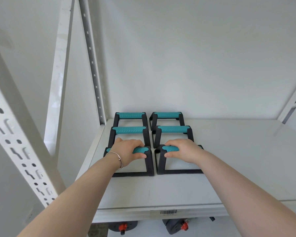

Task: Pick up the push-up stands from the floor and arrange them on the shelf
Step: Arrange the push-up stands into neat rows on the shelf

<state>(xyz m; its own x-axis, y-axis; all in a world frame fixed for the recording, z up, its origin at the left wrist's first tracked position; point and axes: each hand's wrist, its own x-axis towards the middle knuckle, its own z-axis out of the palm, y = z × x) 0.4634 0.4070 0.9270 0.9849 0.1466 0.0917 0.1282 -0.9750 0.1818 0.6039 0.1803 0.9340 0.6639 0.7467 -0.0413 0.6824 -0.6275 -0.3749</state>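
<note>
While you look down along both forearms, six push-up stands sit on the shelf in two columns of three.
Stands: each is a black trapezoid frame with a ribbed teal grip bar across the top; all six stand upright, bars running left to right.
Back pair: back-left stand (130,118) and back-right stand (167,118), close to the wall.
Middle pair: middle-left stand (128,132) and middle-right stand (173,132), just in front of those.
Front pair: front-left stand (148,163) and front-right stand (162,163), side by side, nearly touching.
Your left hand (127,151): fingers curled over the front-left bar, thumb under it; a thin bracelet (118,158) on the wrist.
Your right hand (184,150): fingers wrapped over the front-right bar, thumb below.
Shelf (229,159): pale grey board, a barcode label (168,212) on its front lip.
Room: white wall behind, slotted white upright (15,151) at left.
Below the shelf: dark objects with red parts, possibly other gear; too cropped to name.
</note>
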